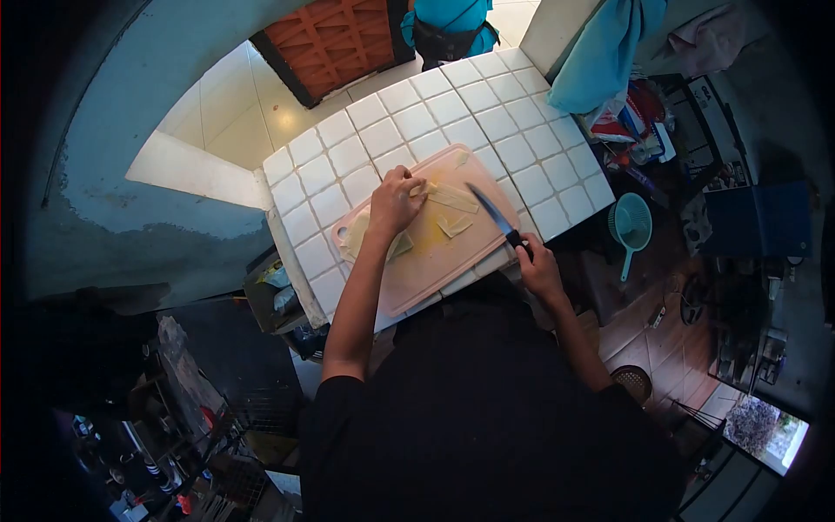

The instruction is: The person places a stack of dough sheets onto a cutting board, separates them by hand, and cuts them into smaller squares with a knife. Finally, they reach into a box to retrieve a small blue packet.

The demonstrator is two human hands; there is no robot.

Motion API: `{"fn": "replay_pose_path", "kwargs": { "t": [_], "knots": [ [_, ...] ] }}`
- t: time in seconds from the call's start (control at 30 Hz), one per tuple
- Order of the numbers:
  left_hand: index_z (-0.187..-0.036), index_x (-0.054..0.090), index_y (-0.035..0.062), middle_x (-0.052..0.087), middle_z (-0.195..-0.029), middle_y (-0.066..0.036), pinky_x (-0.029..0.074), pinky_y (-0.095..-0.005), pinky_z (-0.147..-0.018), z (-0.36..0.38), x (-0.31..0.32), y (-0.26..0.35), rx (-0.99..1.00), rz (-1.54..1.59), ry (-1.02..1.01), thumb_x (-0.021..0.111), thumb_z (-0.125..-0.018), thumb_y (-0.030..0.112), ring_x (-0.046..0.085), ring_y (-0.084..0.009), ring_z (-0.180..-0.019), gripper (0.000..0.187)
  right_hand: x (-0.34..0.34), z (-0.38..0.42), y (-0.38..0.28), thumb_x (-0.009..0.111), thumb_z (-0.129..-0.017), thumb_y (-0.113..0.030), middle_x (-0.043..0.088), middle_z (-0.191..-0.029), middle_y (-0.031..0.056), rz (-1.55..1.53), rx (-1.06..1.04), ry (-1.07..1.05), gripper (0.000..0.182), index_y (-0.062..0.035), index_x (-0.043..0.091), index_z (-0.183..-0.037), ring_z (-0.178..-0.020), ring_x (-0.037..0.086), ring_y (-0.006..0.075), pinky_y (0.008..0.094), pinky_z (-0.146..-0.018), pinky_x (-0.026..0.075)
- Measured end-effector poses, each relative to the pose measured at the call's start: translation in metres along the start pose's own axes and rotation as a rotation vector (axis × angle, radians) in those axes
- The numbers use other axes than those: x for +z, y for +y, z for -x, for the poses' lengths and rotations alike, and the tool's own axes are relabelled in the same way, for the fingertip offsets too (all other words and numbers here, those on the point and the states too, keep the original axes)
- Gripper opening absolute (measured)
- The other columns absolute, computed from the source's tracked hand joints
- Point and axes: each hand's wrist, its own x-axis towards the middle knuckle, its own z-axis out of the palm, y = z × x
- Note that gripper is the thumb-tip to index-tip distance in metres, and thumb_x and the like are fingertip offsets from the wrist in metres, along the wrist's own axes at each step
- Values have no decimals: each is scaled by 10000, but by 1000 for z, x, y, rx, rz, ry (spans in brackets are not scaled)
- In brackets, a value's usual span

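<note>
Left hand (396, 202) pressed down on pale yellow strips (452, 198) at upper middle of pink board (416, 280); fingers curled over one end of a strip, closed on it. Right hand (539, 268) at board's right edge, wrapped firmly round black handle of knife (492, 215). Blade angled up and left over board, tip near the strips, just right of left hand. Contact between blade and food not determinable.

Further cut strips (455, 226) lying at board centre, apart from left hand. Larger pale piece (357, 237) near board's left end, partly under left wrist. Yellow staining on board surface around the pieces.

Board set diagonally on white tiled counter (522, 148), lower edge overhanging toward the body. Black sleeves on both arms, black top filling lower frame.

Teal strainer (631, 224) below counter to the right, well apart from right hand. Blue cloth (600, 52) hanging at counter's upper right corner. Second person (448, 26) in teal standing beyond counter's far edge, hands not visible. Cluttered shelves either side, contents too small to identify.
</note>
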Motion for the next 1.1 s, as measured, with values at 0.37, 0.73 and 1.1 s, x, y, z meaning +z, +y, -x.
{"fn": "replay_pose_path", "kwargs": {
  "t": [0.37,0.73,1.1],
  "knots": [
    [-865,731,90,661,-994,-72,536,-386,-866,-6,-8,-8,-98,159,-47,765,-782,196,638,-265,-1017,139,6,37,-7,597,-972,-183,702,-1037,256,-123,-113,-268,286,2,591,-1190,-1030,671,429,455,-865,524],
    [-880,634,6,715,-787,-87,540,-302,-725,-8,-24,-5,-140,845,102,700,-886,122,694,-150,-745,134,22,38,4,580,-981,-165,699,-929,224,-198,78,-330,266,-28,568,-1209,-909,695,406,442,-755,528],
    [-912,633,6,657,-672,-60,455,-286,-550,-15,3,7,-218,805,-31,685,-910,154,589,-102,-593,158,-2,40,8,635,-955,-208,700,-1075,249,-178,-144,-259,323,-21,581,-1213,-1053,678,407,448,-882,523]
  ]
}}
